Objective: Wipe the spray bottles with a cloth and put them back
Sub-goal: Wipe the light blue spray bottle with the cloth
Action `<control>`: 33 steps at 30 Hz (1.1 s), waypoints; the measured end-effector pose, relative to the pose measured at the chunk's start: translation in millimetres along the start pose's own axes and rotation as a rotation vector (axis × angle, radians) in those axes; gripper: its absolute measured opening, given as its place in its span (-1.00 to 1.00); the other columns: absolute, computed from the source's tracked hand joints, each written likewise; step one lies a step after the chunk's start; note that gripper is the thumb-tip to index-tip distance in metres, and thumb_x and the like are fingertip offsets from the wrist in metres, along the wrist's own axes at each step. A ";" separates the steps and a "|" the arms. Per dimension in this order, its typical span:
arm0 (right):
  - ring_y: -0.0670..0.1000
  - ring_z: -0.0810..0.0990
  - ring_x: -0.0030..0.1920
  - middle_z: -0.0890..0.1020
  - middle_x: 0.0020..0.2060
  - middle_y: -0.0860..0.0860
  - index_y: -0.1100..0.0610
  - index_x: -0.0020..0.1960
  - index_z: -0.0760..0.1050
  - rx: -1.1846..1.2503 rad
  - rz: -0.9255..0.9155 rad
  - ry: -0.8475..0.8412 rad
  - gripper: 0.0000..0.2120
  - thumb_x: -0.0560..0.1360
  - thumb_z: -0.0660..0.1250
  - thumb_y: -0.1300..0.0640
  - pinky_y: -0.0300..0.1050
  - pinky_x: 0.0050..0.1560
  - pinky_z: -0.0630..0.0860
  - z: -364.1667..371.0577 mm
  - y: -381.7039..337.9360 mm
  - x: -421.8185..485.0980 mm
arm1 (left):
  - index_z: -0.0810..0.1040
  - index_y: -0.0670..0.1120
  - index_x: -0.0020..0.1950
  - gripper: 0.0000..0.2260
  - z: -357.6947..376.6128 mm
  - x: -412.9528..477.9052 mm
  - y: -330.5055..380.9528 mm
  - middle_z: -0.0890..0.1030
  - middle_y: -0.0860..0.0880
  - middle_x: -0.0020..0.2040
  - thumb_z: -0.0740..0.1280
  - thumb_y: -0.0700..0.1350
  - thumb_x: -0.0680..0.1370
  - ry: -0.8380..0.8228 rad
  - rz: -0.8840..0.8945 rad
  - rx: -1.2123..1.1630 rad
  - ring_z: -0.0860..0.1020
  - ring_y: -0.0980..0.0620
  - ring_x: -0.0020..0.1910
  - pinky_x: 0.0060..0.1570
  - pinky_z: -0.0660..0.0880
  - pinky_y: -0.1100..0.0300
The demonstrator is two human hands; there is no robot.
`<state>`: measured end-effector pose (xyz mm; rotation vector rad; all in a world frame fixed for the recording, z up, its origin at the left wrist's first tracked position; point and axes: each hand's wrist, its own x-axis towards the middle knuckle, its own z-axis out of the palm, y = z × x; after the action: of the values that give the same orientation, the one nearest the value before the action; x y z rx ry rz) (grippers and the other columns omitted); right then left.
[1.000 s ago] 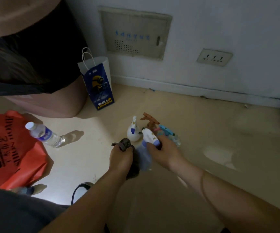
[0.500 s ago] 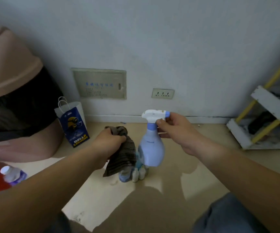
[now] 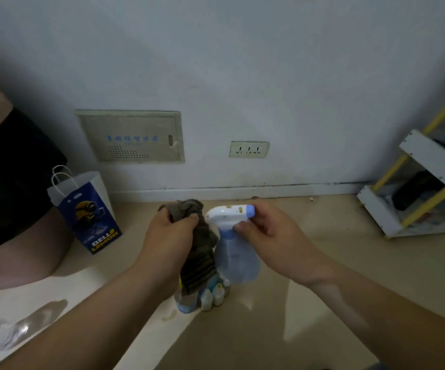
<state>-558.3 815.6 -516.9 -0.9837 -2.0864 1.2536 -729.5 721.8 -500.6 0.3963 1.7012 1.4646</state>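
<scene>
1. At the far left, a blue-and-white paper gift bag (image 3: 88, 212) stands by the wall, just beside a pink bin with a black liner (image 3: 16, 209). Its print reads "BELL LEMON" under a yellow cartoon figure.
2. The beige wall panel (image 3: 130, 137) carries blue writing that is too blurred for me to read.
3. My left grip (image 3: 170, 236) is curled tight round a bunched brown striped cloth (image 3: 198, 263). The cloth hangs just beside the bottle's body, and I cannot tell whether it touches. I judge it is poised to rub.
4. Under the cloth, a cluster of small pale bottles (image 3: 213, 295) stands on the floor, probably the place to return to.
5. The pale blue plastic spray bottle with a white trigger head (image 3: 238, 260) hangs upright in the air above that cluster. The faint print on it is illegible.
6. My right grip (image 3: 269, 233) pinches the neck under the trigger head, which leaves the body bare for wiping.
7. At the far right, a white-and-yellow shelf rack (image 3: 416, 188) leans by the wall.
</scene>
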 end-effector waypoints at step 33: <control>-0.06 0.56 -0.25 0.60 -0.32 -0.10 0.11 -0.13 0.58 0.027 -0.169 -0.081 -0.83 0.59 0.31 0.28 -0.05 -0.17 0.56 33.6 -39.8 6.5 | 0.58 -0.03 -0.19 -0.56 -8.3 18.3 -5.8 0.60 0.00 -0.35 0.09 0.12 0.72 -0.021 0.797 0.453 0.59 -0.01 -0.32 -0.30 0.52 0.01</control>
<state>-599.4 790.8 -495.7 -0.7386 -2.1583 1.2502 -745.2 727.6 -513.2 1.4585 1.9572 1.5588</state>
